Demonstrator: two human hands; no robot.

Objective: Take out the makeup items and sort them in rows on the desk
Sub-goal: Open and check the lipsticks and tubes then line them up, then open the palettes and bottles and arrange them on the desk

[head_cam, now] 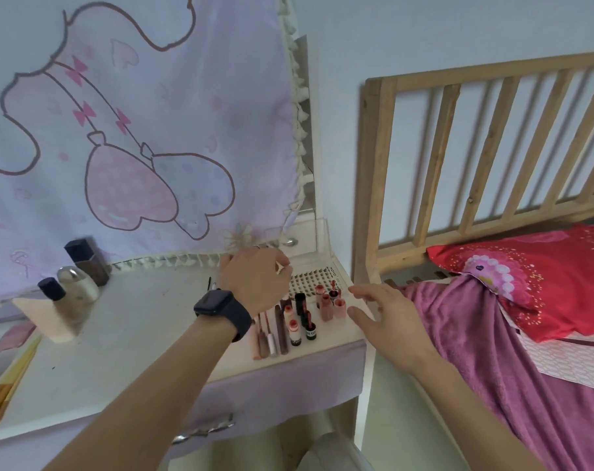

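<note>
Several lip products (290, 321) stand and lie in rows at the right end of the white desk (135, 321). Behind them sits a clear acrylic organizer (317, 278) with a white grid of slots. My left hand (254, 280), with a dark watch on the wrist, hovers over the organizer's left side, fingers curled down; whether it holds anything is hidden. My right hand (385, 311) hangs open over the desk's right corner, fingers spread, beside two pink tubes (333, 304).
Bottles (81, 266) and a pale wedge sponge (47, 317) stand at the desk's back left, a pink palette (15, 336) at the left edge. A cartoon cloth (135, 130) hangs behind. A wooden bed (475, 147) with a pink blanket lies right.
</note>
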